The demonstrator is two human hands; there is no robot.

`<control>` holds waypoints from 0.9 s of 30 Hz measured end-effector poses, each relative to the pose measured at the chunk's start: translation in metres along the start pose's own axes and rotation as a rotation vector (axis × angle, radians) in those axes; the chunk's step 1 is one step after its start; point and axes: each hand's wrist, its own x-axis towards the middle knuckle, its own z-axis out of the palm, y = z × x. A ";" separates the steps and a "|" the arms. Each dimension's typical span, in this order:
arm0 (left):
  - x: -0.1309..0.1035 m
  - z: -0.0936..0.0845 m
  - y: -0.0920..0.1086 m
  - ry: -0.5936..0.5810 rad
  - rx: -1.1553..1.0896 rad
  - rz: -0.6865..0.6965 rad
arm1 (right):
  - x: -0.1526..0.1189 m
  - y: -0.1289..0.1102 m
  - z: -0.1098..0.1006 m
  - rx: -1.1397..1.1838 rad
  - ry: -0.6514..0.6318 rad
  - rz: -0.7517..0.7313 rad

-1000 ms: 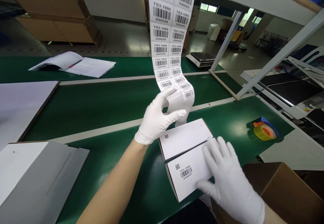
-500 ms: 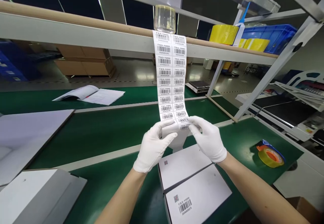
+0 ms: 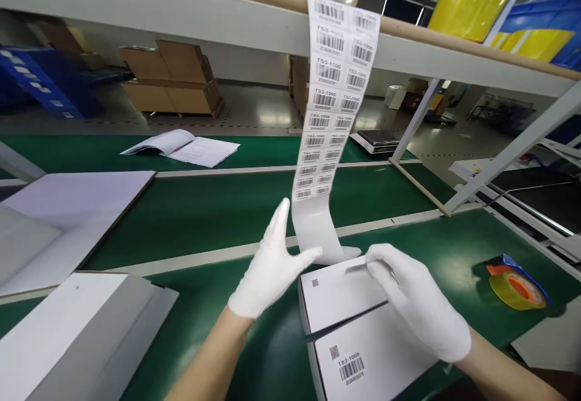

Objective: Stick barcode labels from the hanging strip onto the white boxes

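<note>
My left hand [image 3: 272,262], in a white glove, is open beside the label strip [image 3: 338,98], thumb and fingers apart and empty. The strip hangs from the shelf, printed with two columns of TS3-1000 barcode labels; its lower end is bare backing [image 3: 315,225] curling onto the table behind the boxes. My gloved right hand [image 3: 417,298] is pinched over the far white box [image 3: 336,301], on what looks like a label, seen only as a thin edge. The near white box [image 3: 376,352] bears a QR code and a barcode label [image 3: 351,369]; my right hand partly covers both boxes.
Tape rolls [image 3: 517,289] lie on the green table at the right. At the left are a white board [image 3: 91,207] and a white-grey carton [image 3: 86,328]. An open booklet [image 3: 186,148] lies further back. The shelf beam [image 3: 181,14] crosses above, carrying yellow tape [image 3: 469,13].
My right hand has left the strip and moved down over the boxes, pinched. My left hand has let go and opened. The strip's lower end now shows bare backing. The view has shifted.
</note>
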 end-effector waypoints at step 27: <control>-0.060 0.025 -0.029 -0.490 -0.356 -0.625 | 0.027 -0.004 0.054 -0.076 -0.555 0.523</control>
